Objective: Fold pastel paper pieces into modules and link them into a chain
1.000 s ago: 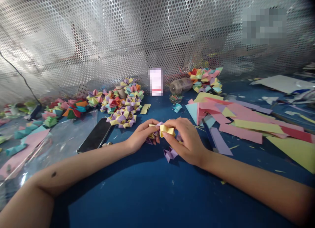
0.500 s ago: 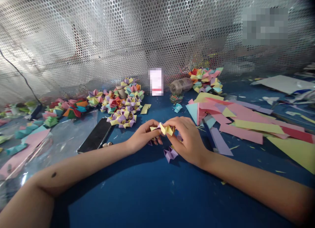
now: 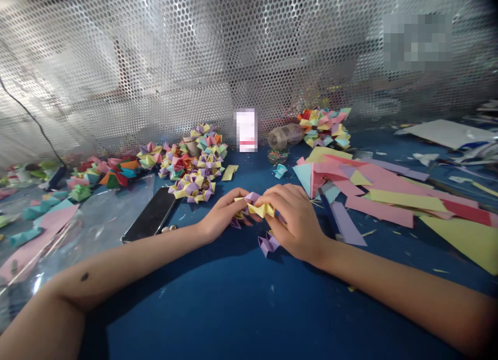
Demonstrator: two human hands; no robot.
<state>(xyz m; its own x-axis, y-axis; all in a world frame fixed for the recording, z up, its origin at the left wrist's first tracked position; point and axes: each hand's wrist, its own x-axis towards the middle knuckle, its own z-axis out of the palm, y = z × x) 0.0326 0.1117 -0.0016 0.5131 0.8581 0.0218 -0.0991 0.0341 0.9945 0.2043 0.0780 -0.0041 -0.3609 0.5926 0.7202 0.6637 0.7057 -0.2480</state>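
Observation:
Between both hands is a yellow and purple folded-paper piece (image 3: pixel 263 210), its yellow folds facing me. My left hand (image 3: pixel 227 210) closes on its left side, with purple and yellow paper showing among the fingers. From the right, my right hand (image 3: pixel 293 217) pinches the yellow part between thumb and fingers, hiding some of it. Just below the right hand, a loose purple folded-paper piece (image 3: pixel 267 244) lies on the blue table (image 3: pixel 218 308). Left of the hands sits a cluster of yellow and purple paper ornaments (image 3: pixel 194 186).
A black phone (image 3: pixel 150 215) lies on the left beside a clear plastic sheet (image 3: pixel 105 230). Pink and yellow paper strips (image 3: pixel 383 186) spread over the right, near a blue pen (image 3: pixel 329 212). Behind them are a plastic bottle (image 3: pixel 286 135), another paper ornament (image 3: pixel 324 127) and a perforated metal screen (image 3: pixel 175 54).
The paper piece has turned slightly between my hands, and more purple shows above the yellow. My right fingers have shifted a little to the left over it.

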